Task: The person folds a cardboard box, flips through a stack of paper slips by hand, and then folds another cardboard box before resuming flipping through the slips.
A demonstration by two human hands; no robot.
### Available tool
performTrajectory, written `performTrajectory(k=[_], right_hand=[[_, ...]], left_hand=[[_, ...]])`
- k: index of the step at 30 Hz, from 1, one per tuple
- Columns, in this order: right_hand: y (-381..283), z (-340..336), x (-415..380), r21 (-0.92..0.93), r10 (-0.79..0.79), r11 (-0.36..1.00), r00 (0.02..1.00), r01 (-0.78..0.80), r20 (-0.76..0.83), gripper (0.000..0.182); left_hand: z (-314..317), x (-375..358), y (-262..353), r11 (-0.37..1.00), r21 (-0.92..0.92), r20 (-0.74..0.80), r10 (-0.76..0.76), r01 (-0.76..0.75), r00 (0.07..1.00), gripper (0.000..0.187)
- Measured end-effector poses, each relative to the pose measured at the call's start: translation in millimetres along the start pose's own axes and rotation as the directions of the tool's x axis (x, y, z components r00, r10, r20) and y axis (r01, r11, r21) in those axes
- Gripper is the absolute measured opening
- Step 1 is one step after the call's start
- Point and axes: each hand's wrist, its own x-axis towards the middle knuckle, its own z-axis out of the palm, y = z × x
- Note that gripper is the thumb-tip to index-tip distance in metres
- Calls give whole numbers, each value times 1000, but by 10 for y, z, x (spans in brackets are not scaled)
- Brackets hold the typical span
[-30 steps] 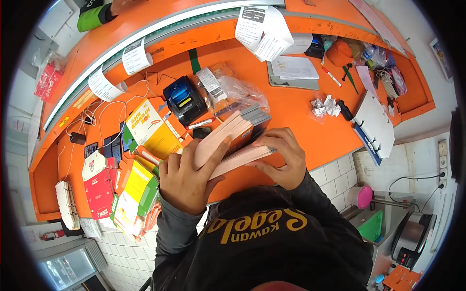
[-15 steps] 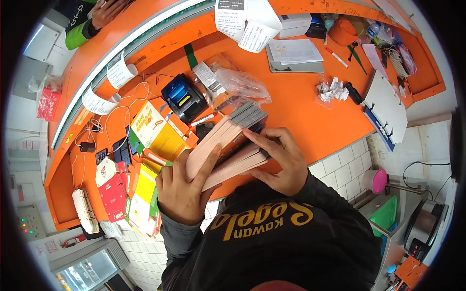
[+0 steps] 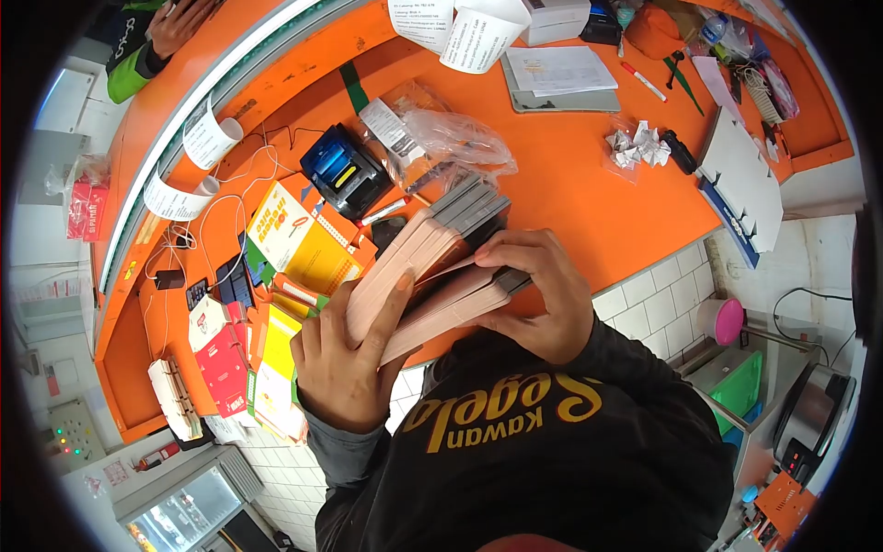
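A thick stack of flat folded card pieces (image 3: 405,267), with pinkish-tan edges and dark grey ends, is up in front of my chest, above the table's near edge. It is parted into two bundles with a dark gap between them. My left hand (image 3: 349,359) is closed around its near left end, the index finger lying along the edges. At the far right end my right hand (image 3: 547,299) grips the lower bundle (image 3: 451,313), its fingertips on a single piece bent into the gap and its thumb underneath. Whatever is printed on the pieces is hidden.
On the orange table (image 3: 570,212) stand a black printer (image 3: 345,175), a plastic bag (image 3: 460,147), a marker (image 3: 384,212) and yellow cartons (image 3: 308,239). Red cartons (image 3: 221,359) lie left. Crumpled paper (image 3: 639,147) and a white-paged binder (image 3: 740,189) are right. A person's hand (image 3: 179,28) shows top left.
My right fingers have shifted from the upper bundle's corner into the gap, bending a piece upward. The lower bundle's dark end shows more. The view has moved slightly.
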Motion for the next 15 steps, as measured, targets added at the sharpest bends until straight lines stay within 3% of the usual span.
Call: performTrajectory(k=[3, 6, 15], right_hand=[[-100, -26, 41, 19, 99, 995, 994, -99, 43, 73], [-72, -25, 12, -94, 38, 995, 997, -32, 60, 77], [-65, 8, -7, -73, 49, 996, 998, -46, 46, 75]], left_hand=[[3, 7, -4, 1000, -10, -6, 5, -5, 1000, 83], [7, 3, -2, 1000, -10, -12, 2, -2, 1000, 84], [9, 20, -17, 1000, -26, -13, 4, -4, 1000, 85]])
